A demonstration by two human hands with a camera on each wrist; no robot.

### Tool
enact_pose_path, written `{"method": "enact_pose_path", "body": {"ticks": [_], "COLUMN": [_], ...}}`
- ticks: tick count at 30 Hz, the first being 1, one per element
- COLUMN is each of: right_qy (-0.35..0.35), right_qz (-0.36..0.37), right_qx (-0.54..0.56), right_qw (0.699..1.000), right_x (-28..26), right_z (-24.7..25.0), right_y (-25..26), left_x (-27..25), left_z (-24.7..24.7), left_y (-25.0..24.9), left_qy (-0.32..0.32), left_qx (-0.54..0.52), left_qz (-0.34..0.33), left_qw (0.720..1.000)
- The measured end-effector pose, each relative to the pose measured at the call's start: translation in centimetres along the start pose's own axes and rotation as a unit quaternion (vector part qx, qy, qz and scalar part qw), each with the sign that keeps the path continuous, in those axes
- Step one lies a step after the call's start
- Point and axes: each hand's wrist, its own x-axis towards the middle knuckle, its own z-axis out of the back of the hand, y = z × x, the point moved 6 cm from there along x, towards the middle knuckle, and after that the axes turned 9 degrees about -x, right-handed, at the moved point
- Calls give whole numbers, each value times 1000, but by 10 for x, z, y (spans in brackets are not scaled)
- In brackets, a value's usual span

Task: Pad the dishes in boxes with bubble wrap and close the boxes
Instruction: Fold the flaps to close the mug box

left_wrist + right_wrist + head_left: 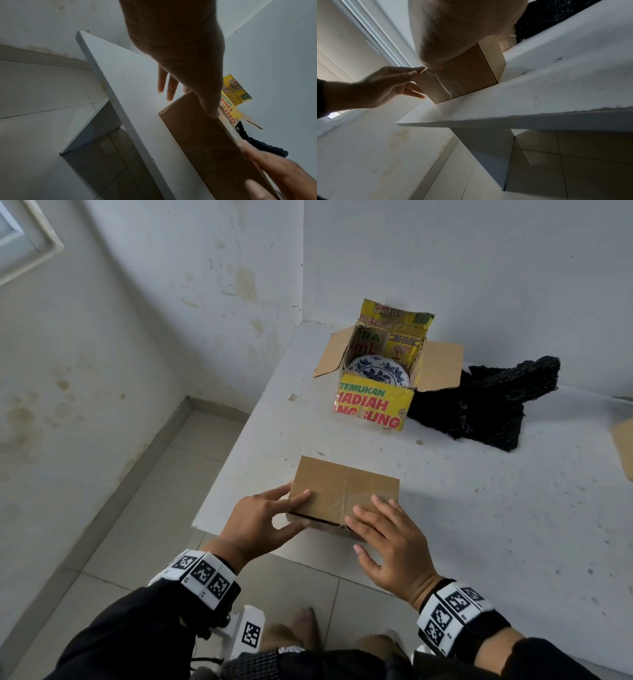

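White surface (445,508) set into a room corner, walls at its far and left sides, tiled floor (137,542) below its near edge.

Plain brown box (346,487) placed at near left corner of surface, flaps folded shut, clear tape strip along the top seam. Near edge of box just beside near edge of surface; left side near the left edge.

Left hand (260,522) at left near corner of box: fingers extended along top and left side, thumb against the front face. Fingers straight, not clenched; contact by pressing only. In right wrist view, fingertips of left hand (385,83) at the tape end on the box corner; pinch on tape cannot be confirmed.

Right hand (390,542) flat on right near part of box top, fingers spread and straight, pressing down, nothing grasped.

Printed yellow box (373,402) farther back, well apart from brown box, all flaps open. Blue-and-white plate (376,371) lying inside, uncovered.

Black bubble wrap (486,402) heaped just right of yellow box, touching its right flap.

Cardboard piece (625,446) at right frame edge, partly cut off.

Open room on surface between the two boxes and across right half.
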Motion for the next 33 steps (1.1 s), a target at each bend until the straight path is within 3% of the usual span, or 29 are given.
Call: {"method": "enact_pose_path", "body": {"ticks": [9, 21, 27, 33], "right_qy": [4, 57, 92, 111], "right_qz": [-103, -154, -172, -156], "right_qx": [12, 22, 50, 38], "right_qw": [995, 986, 980, 981], "right_x": [34, 48, 56, 62], "right_z": [6, 10, 11, 13], "right_y": [10, 17, 10, 10], "left_x": [2, 7, 13, 12], "left_z": [-2, 1, 1, -2], "left_y": [2, -6, -8, -9], "left_qy": [10, -41, -35, -46], "left_qx": [18, -7, 19, 40], "left_qz": [21, 31, 32, 13], "left_qw": [1000, 999, 999, 998]}}
